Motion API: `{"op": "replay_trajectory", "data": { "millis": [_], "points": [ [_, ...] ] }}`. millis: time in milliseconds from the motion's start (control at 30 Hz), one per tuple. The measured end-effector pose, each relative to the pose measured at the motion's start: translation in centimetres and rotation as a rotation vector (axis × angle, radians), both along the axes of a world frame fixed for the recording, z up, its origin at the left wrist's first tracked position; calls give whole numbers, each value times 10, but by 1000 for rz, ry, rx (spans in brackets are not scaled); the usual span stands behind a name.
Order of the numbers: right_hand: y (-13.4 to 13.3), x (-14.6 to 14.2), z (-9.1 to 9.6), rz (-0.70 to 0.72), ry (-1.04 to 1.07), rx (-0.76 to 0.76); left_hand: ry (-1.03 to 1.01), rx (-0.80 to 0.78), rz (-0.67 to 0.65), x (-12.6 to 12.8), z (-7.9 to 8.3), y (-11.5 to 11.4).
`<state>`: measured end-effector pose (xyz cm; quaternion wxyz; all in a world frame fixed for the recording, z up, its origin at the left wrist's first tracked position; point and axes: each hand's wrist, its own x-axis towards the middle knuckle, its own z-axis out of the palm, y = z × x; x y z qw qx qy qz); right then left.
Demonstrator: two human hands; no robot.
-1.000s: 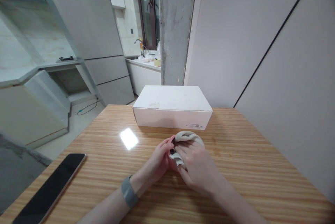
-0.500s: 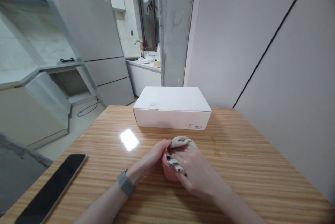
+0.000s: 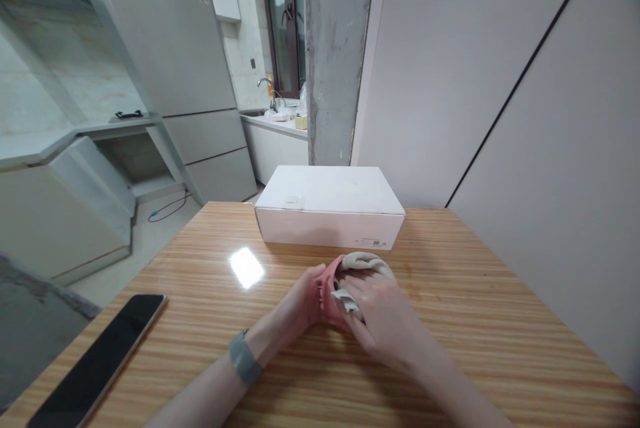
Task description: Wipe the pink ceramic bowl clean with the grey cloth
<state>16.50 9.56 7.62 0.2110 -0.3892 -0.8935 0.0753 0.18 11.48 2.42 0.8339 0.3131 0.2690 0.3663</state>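
Head view looks down a pale kitchen with a grey panelled wall filling the right side, a tall grey fridge at the far left and a rough concrete pillar standing behind the middle of the scene. A white counter with a tap lies far off between fridge and pillar. A striped wooden table fills the near half of the scene; its right edge runs close along the panelled wall, its far edge lies just behind a closed white box, and its left edge slants from the box toward the near left, with open floor beyond it. Bare tabletop lies to the right of the hands and also between them and a dark phone, which lies flat, screen up, near the left edge and well apart from everything else. At the table's middle, just near of the box and not touching it, both hands meet. The right hand is closed down over a beige cloth, fingers bent and pressing the cloth against a pink object. The left hand is curled against that object's left side, holding it on the tabletop; how far the thumb wraps behind it is hidden. A grey wristband sits on the left wrist.
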Motion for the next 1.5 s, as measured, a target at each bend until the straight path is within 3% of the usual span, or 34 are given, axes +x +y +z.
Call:
{"op": "replay_trajectory", "data": {
  "millis": [167,300,467,667,867,1033,1167,1367,1500],
  "points": [
    [-3,2,6,175,70,-51,91,-7,-84,-14,-9,5],
    [-3,-1,4,208,57,-77,111,-10,-29,-13,-19,6],
    [-1,0,3,127,42,-60,126,9,71,-1,-11,-1],
    [-2,0,7,-26,12,-13,-55,66,66,7,-3,-5],
    [-9,-2,11,79,29,-36,4,-14,-60,-8,-2,4],
    [-12,-7,6,168,33,-36,34,60,58,-8,5,1],
    [-9,-8,1,104,43,-1,39,109,148,-1,11,-4],
    [-5,-5,-2,-68,30,31,-115,119,115,8,4,-10],
    [-7,-5,-1,-76,-33,54,-173,76,122,8,6,-9]
  ]
}}
